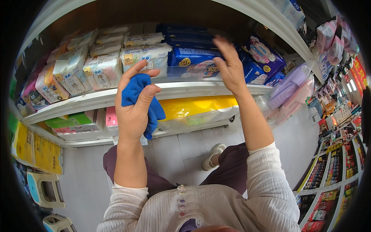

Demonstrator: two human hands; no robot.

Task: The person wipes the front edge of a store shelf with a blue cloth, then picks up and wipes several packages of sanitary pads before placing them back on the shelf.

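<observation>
A blue cloth [134, 90] is gripped in my left hand [133, 113], between thumb and fingers, with its end hanging down beside the palm. The hand is in front of the white shelf board [95, 101]. My right hand [231, 68], its fingers apart and slightly blurred, is at the blue sanitary-pad packs [192, 56]; whether it touches them I cannot tell. To the left of those packs stand white sanitary-pad packs [146, 55] in rows. A purple pack [263, 53] leans at the right end, over more blue packs [252, 71].
Beneath the board lie yellow plastic-wrapped packs [200, 105] and a green box [72, 121]. Purple slippers in plastic [289, 84] hang at the right end. Yellow packs [37, 148] and a small stool [46, 190] stand at left. Stocked shelving [327, 185] is at right.
</observation>
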